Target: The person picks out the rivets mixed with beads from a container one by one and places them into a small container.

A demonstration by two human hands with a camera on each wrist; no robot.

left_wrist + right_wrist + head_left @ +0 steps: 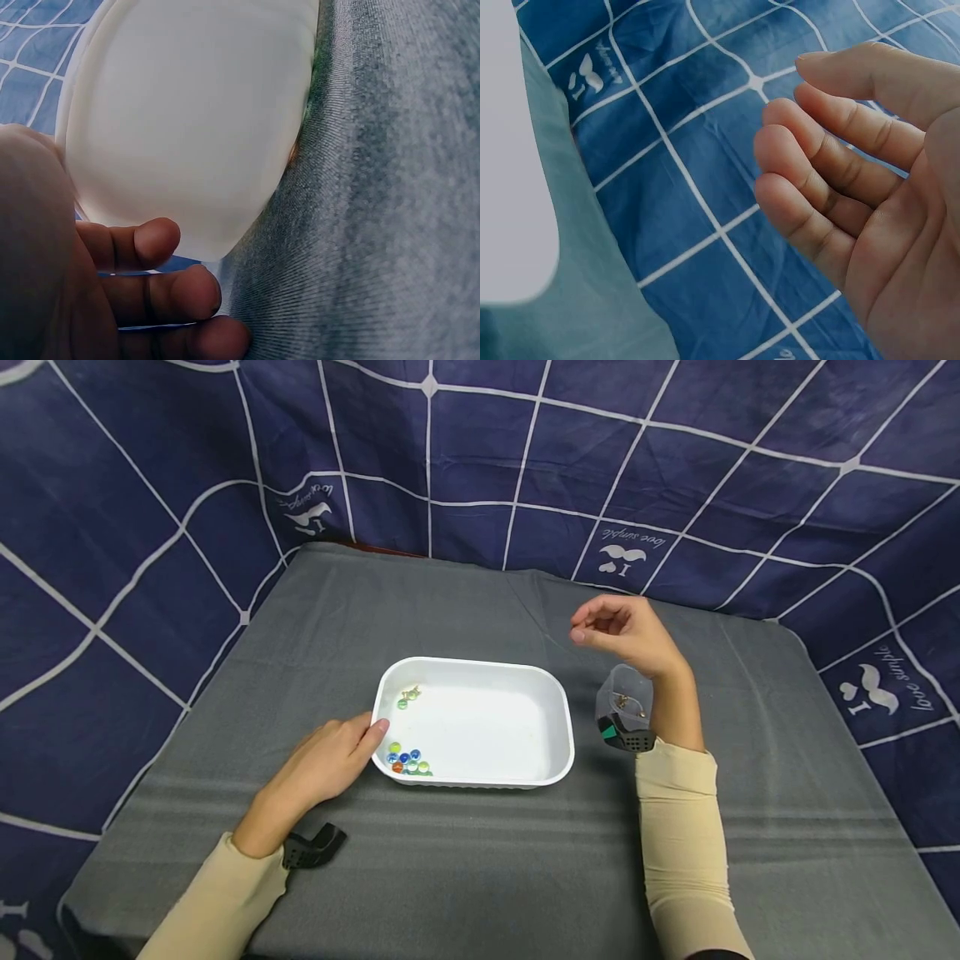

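A white rectangular tray (487, 718) lies on the grey cloth. My left hand (330, 760) grips its left rim, thumb over the edge and fingers against the outer wall, as the left wrist view also shows. Inside the tray, several coloured glass marbles (408, 758) gather in the near left corner. Farther back on the left are a few green marbles (402, 703) beside a small gold-coloured piece (415, 690). My right hand (626, 631) hovers beyond the tray's right side, fingers loosely bent; its palm in the right wrist view holds nothing.
A clear plastic container (618, 681) with small gold-coloured pieces (622, 702) stands right of the tray, partly hidden by my right wrist. Grey cloth (450, 877) covers the table. A blue checked curtain (480, 452) hangs behind and at both sides.
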